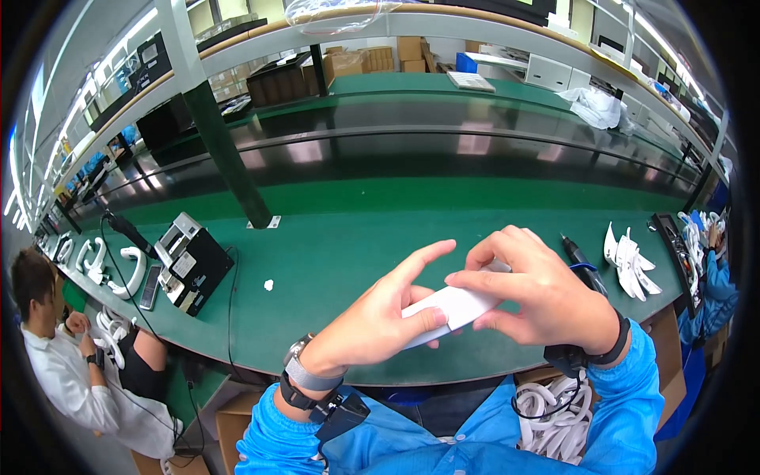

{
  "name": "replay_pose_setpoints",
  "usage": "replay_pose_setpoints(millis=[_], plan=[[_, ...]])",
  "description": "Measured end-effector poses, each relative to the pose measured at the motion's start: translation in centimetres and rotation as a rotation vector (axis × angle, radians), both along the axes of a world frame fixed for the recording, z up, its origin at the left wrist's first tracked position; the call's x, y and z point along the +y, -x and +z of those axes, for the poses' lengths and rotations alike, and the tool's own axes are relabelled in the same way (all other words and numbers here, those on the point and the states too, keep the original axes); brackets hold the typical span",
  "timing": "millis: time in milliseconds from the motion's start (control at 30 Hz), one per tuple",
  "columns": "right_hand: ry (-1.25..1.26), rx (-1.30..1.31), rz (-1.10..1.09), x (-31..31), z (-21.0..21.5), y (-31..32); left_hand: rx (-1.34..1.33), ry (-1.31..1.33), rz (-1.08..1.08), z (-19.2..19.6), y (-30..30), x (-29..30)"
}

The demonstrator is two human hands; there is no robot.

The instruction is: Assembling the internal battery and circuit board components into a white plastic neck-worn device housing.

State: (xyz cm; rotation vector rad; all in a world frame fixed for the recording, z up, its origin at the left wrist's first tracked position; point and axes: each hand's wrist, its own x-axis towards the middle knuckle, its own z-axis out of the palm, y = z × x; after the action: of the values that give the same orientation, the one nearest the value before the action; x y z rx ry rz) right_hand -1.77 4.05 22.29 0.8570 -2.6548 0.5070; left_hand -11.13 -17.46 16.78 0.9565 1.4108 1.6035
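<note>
Held between both hands over the near part of the green bench [348,261] is an elongated white plastic piece [459,305], smooth and slightly tilted. My left hand [380,317] grips its lower left end, thumb on top, with the index finger stretched out away from it. Closed on the upper right end is my right hand [530,289], its thumb and fingers pinching the piece. The covered parts of the piece do not show. Beyond my right hand lies a dark pen-shaped tool [578,257], and farther right a pile of thin curved white shells [631,265].
To the left stand a black-and-silver boxy device [198,265], a corded black tool [131,233], a phone [150,286] and white curved parts [127,273]. A co-worker [79,356] sits there. White curved parts [554,416] fill a box below the bench. A black tray [679,265] borders the right.
</note>
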Motion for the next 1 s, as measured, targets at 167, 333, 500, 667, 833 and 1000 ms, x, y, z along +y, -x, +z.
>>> replay_pose_setpoints(millis=[167,333,500,667,833,1000], plan=[[0.151,0.004,0.008,0.7,-0.8,0.3,-0.059,-0.05,0.002,-0.2,-0.4,0.1],[0.139,0.026,-0.013,0.9,-0.7,-0.1,-0.035,-0.08,-0.041,-0.5,0.0,0.2],[0.083,0.028,0.023,0.3,-0.4,0.6,-0.082,-0.134,-0.02,-1.1,0.0,0.0],[0.071,0.029,0.043,0.4,0.1,0.6,-0.085,-0.122,-0.056,-1.1,0.4,-0.2],[0.048,0.016,0.062,0.1,-0.3,0.9,-0.117,-0.122,-0.04,-1.1,0.3,-0.1],[0.02,-0.013,0.061,0.0,0.0,0.9,-0.089,-0.095,-0.021,-0.7,0.1,-0.1]])
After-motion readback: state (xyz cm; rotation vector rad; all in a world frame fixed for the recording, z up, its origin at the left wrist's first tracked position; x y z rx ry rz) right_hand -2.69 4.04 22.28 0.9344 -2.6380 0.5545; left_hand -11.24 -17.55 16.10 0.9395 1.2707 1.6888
